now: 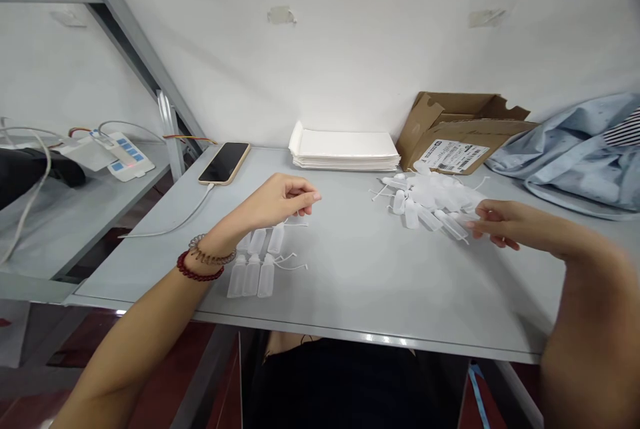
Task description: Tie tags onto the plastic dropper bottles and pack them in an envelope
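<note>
My left hand (290, 201) is raised above the table with its thumb pressed to curled fingers; what they hold, if anything, is hidden. Beneath and in front of it, small frosted plastic sleeves (251, 277) lie side by side in rows, partly covered by the hand and wrist. Thin white straps (293, 262) stick out from them to the right. At the right, my right hand (510, 223) reaches the edge of a loose pile of the same sleeves (435, 192). Its thumb and fingers close on a frosted plastic sleeve (461, 218) there.
A phone (225, 163) on a white cable (187, 221) lies at the back left. White flat sheets or envelopes (347, 145) are stacked against the wall. An opened cardboard box (425, 125) stands behind the pile, with light blue cloth (575, 155) beside it.
</note>
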`<state>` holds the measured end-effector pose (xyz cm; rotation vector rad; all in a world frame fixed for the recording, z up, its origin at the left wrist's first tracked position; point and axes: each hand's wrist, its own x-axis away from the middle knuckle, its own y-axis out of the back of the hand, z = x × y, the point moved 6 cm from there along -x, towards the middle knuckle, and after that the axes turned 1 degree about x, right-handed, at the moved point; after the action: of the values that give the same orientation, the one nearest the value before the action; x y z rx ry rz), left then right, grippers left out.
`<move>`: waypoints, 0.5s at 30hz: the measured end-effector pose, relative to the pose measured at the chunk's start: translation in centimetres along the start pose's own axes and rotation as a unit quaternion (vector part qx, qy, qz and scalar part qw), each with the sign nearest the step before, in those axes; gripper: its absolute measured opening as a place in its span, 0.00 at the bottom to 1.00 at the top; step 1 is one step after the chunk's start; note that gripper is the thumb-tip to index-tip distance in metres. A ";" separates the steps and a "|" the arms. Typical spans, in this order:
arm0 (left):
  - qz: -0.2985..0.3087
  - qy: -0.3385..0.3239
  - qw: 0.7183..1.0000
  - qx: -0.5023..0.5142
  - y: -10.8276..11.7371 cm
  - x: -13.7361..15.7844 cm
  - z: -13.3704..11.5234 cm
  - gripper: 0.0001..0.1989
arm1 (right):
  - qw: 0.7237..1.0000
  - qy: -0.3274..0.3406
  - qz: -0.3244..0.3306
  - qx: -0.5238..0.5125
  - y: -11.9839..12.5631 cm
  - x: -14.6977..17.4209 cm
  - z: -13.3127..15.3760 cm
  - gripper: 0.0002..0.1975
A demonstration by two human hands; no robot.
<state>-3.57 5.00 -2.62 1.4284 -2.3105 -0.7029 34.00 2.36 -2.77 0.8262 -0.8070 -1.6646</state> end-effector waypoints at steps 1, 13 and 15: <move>-0.009 0.000 1.000 -0.004 0.3 0.0 0.0 0.14 | 1.000 -0.008 0.005 0.012 -0.2 0.0 -0.4 0.28; 0.046 0.157 0.951 -0.264 5.1 0.3 3.8 0.08 | 0.980 -0.093 0.133 0.119 -1.3 -1.7 -2.9 0.18; 0.064 0.185 0.941 -0.275 5.8 0.5 4.5 0.09 | 0.982 -0.085 0.097 0.135 -0.9 -1.5 -2.1 0.18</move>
<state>-10.37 7.74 -3.07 1.0336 -1.7155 -0.8665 35.60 3.76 -4.48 0.7685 -1.2135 -1.4840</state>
